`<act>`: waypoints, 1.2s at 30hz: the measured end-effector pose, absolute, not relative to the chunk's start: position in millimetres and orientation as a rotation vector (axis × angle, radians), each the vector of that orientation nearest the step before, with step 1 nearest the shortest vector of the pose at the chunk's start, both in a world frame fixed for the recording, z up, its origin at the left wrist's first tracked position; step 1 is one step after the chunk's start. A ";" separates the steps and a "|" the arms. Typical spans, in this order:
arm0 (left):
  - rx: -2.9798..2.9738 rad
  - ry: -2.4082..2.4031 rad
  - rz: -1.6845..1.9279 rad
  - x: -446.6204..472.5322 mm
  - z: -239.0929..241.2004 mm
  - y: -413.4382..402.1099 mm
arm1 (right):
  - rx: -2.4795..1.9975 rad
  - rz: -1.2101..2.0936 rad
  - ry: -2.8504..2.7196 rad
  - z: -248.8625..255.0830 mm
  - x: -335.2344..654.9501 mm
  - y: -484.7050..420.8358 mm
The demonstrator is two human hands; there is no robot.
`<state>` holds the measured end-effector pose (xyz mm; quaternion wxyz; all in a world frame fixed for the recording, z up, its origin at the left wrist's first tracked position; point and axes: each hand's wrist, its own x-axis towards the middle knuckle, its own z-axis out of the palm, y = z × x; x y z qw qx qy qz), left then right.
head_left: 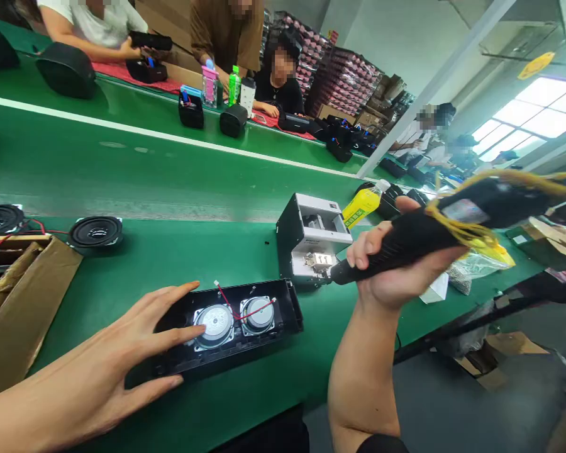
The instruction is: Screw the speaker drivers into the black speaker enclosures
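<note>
My left hand [136,346] lies with fingers spread over the left end of a black speaker housing [283,314], one fingertip at the left speaker driver [216,325]. A second driver [258,314] sits beside it in the housing, and thin red wires [224,294] with white plugs lie loose across them. My right hand [396,264] is wrapped round a black electric screwdriver [415,233], a yellow cord tied about its rear. The screwdriver's tip end is at the front of a grey-and-black screw feeder [321,236]; whether it touches, I cannot tell.
At left stand a cardboard box [51,296] and a loose speaker [95,233]. A yellow bottle [365,204] leans behind the feeder. A bag of small parts [466,277] lies at right. Several co-workers sit across the green bench [160,145], with black housings before them.
</note>
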<state>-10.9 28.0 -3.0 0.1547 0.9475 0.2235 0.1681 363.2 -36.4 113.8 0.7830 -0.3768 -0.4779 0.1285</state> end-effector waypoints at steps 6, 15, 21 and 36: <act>2.790 0.485 0.336 -11.9 -2.1 27.5 | -0.683 0.496 -1.052 158.9 338.8 -57.9; 2.720 0.532 0.362 -13.3 5.8 17.5 | -0.618 0.874 -0.971 160.2 236.4 -21.5; 2.624 0.533 0.349 -10.7 2.5 18.8 | -0.598 0.911 -1.096 110.3 206.9 14.4; 2.685 0.565 0.293 -8.2 4.5 22.7 | -0.703 0.930 -1.142 70.5 203.8 32.2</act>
